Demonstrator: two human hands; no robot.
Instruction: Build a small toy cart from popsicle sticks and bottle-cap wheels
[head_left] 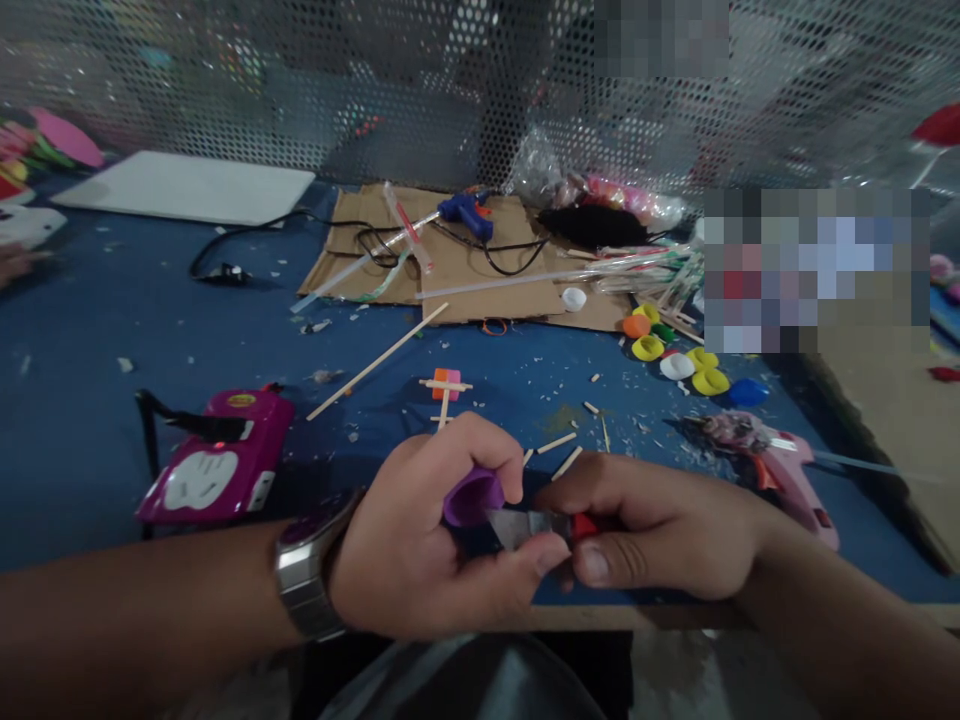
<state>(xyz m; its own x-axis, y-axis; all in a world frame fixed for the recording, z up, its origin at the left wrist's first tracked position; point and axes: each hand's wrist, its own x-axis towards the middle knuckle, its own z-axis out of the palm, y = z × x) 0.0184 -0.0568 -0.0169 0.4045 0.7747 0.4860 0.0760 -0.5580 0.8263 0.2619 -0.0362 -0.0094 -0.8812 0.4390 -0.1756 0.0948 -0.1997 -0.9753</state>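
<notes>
My left hand (442, 540), with a metal watch (307, 570) on its wrist, is closed around a small purple plastic cap (474, 497) whose hollow side shows. In my right hand (667, 525) is a cutter knife (525, 527) with a flat metal blade and a red handle; the fingers cover much of it. The blade points left, just below the cap, and my left thumb lies at the metal. Whether the edge touches the cap I cannot tell. Beyond my left hand lies a small stick frame (445, 385) with orange and pink pieces.
A magenta boxy device (217, 455) stands at left, a pink glue gun (780, 465) at right. Yellow, white and orange caps (709, 381) lie back right. Cardboard (487, 285) carries a blue glue gun (469, 213). A long stick (379, 360) and scraps litter the blue table.
</notes>
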